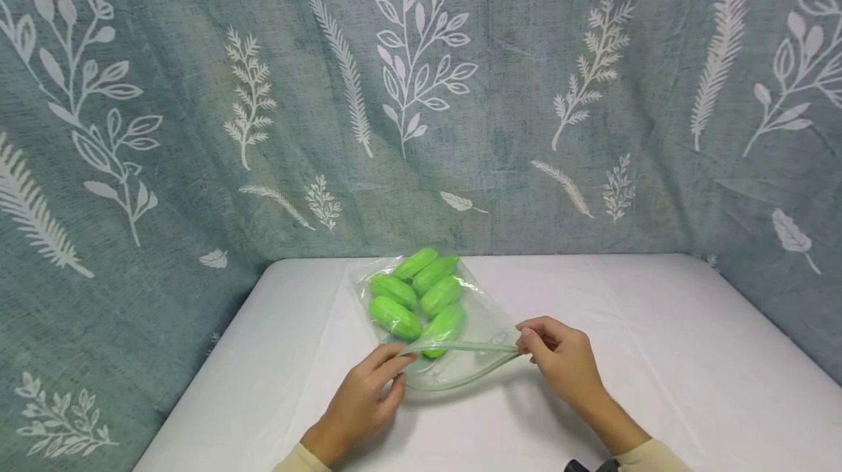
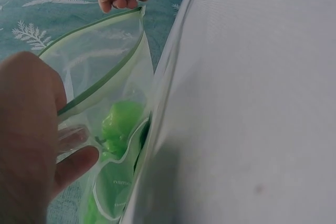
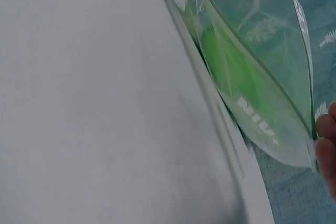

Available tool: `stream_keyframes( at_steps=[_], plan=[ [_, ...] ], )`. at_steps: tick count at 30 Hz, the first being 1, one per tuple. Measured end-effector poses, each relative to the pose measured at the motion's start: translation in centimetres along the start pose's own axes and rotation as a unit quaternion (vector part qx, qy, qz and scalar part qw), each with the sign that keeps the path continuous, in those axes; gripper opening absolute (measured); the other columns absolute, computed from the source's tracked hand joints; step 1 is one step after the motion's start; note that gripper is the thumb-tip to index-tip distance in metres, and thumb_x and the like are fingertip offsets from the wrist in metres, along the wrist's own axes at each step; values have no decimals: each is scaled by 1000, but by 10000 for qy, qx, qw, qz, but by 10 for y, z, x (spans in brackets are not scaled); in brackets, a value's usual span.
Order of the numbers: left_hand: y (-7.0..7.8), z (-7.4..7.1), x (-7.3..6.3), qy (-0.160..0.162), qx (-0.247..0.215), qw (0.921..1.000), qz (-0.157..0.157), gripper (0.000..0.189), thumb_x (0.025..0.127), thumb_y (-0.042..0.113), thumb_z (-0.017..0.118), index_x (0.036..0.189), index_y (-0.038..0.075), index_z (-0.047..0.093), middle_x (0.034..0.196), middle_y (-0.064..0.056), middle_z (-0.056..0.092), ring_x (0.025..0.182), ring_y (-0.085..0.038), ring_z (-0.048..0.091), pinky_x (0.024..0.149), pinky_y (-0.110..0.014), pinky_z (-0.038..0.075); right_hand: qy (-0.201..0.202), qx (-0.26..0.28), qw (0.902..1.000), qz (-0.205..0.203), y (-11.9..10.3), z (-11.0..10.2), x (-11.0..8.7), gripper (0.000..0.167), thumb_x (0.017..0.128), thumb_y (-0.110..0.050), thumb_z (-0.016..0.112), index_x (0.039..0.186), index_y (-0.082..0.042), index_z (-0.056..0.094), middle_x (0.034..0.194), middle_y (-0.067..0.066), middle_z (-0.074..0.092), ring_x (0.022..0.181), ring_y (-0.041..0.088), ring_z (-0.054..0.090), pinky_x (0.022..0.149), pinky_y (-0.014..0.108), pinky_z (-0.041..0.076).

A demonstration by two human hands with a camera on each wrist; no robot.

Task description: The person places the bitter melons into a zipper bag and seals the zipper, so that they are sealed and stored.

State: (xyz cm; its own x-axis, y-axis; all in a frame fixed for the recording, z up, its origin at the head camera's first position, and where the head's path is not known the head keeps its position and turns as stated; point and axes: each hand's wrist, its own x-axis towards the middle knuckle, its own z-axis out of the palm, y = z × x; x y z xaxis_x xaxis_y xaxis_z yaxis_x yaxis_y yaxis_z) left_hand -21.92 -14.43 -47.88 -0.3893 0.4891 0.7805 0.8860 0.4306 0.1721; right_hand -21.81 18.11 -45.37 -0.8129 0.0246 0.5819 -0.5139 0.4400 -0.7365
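Note:
A clear zip-lock bag (image 1: 483,311) with a green-edged mouth lies on the white table, its mouth gaping toward me. Inside it are several smooth, bright green oblong pieces (image 1: 395,317) that look like small cucumbers or similar vegetables. My left hand (image 1: 365,395) holds the left end of the mouth; in the left wrist view a finger shows through the plastic, with the thumb (image 2: 77,167) apart from it. At the opposite corner, my right hand (image 1: 562,359) pinches the end of the zip between thumb and fingers. The right wrist view shows only fingertips (image 3: 326,148) of that hand.
The white table (image 1: 658,355) stretches out on both sides of the bag. Behind it and along the sides hangs a grey-green curtain (image 1: 500,128) with white leaf prints. A dark object (image 1: 588,465) shows at the right wrist, by the light sleeve.

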Motion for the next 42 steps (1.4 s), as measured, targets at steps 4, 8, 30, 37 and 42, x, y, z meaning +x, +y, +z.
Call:
stream_keyframes(
  at_steps=[4, 8, 30, 37, 42],
  plan=[
    [-1, 0, 0, 68, 91, 9999, 23, 33, 84, -4, 66, 116, 4, 71, 124, -7, 62, 110, -20, 64, 88, -25, 56, 86, -266, 9996, 1, 10, -6, 2, 12, 94, -2, 66, 93, -10, 73, 70, -2, 68, 60, 17, 64, 52, 21, 54],
    [-1, 0, 0, 173, 144, 9997, 69, 34, 84, -4, 64, 116, 8, 71, 125, -8, 62, 110, -22, 65, 87, -28, 57, 23, -585, 9983, 68, 21, -10, 2, 10, 92, -3, 67, 94, -10, 74, 74, -3, 68, 63, 13, 62, 55, 21, 52],
    [1, -3, -4, 232, 304, 9992, -139, 37, 83, -2, 65, 120, 2, 68, 122, -7, 64, 104, -19, 67, 77, -24, 58, -1292, -255, 9910, -258, 40, -20, -2, 38, 77, 14, 63, 107, -6, 75, 120, 7, 68, 107, 16, 63, 72, 28, 58],
    [1, -5, 0, 320, 175, 9993, 42, 39, 81, -7, 64, 119, 4, 69, 122, -9, 64, 108, -22, 66, 84, -26, 57, -1400, -271, 9892, -335, 36, -20, -1, 34, 80, 12, 65, 108, -5, 75, 120, 9, 67, 108, 20, 62, 73, 29, 58],
    [1, -6, 2, 280, 118, 9994, 146, 32, 85, -6, 61, 111, 5, 73, 123, -12, 64, 103, -23, 66, 83, -27, 57, -1737, -306, 9843, -78, 36, -19, -2, 31, 85, 6, 67, 113, -7, 73, 117, 5, 69, 104, 19, 65, 76, 29, 59]
  ],
)
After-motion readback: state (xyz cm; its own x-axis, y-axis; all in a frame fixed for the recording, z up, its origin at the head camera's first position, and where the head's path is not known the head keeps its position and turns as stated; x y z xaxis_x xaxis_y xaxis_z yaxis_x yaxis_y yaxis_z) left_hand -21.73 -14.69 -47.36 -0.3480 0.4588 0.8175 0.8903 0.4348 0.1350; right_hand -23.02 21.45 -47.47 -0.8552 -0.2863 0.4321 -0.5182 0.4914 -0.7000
